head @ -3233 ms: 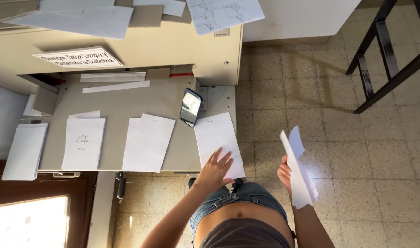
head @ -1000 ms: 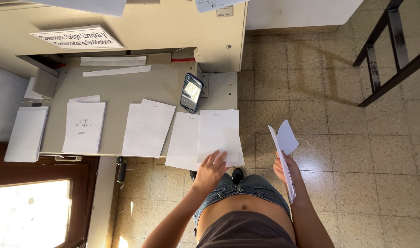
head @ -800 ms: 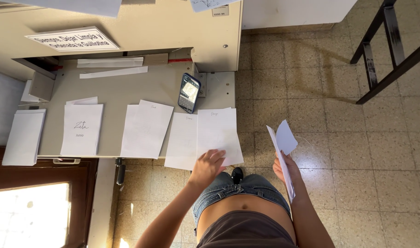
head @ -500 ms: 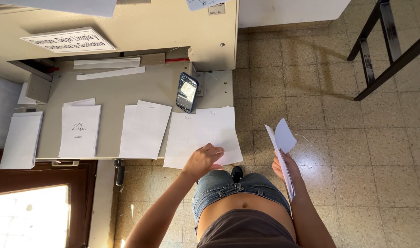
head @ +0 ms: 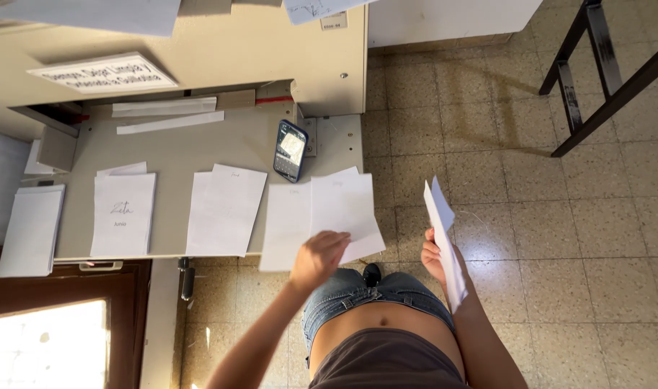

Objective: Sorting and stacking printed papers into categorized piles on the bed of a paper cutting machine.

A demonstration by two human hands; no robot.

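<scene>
- Head view looks straight down on a person standing at the edge of a grey work table (head: 170, 148), with a tiled floor (head: 530, 216) to the right.
- The left hand (head: 320, 258) is curled, its fingers closed on the near edge of a white sheet (head: 347, 209) that lies tilted at the table's right end and overhangs the edge.
- That sheet overlaps a second white sheet (head: 285, 223) just to its left, which also sticks out past the table edge.
- The right hand (head: 435, 256) is held off the table, above the floor, fingers wrapped round a thin stack of white papers (head: 444, 238) seen nearly edge-on and standing upright.
- A dark smartphone (head: 291, 150) with a lit screen lies on the table just above the two overlapping sheets.
- Further left sits another blank sheet (head: 224, 209), then a printed sheet (head: 123, 215) with a few words, and a white pile (head: 32, 229) hanging over the table's left end.
- Two narrow white strips (head: 167, 115) lie near the back of the table, beneath a beige machine housing (head: 271, 50).
- A dark metal frame (head: 602, 72) stands at the upper right.
</scene>
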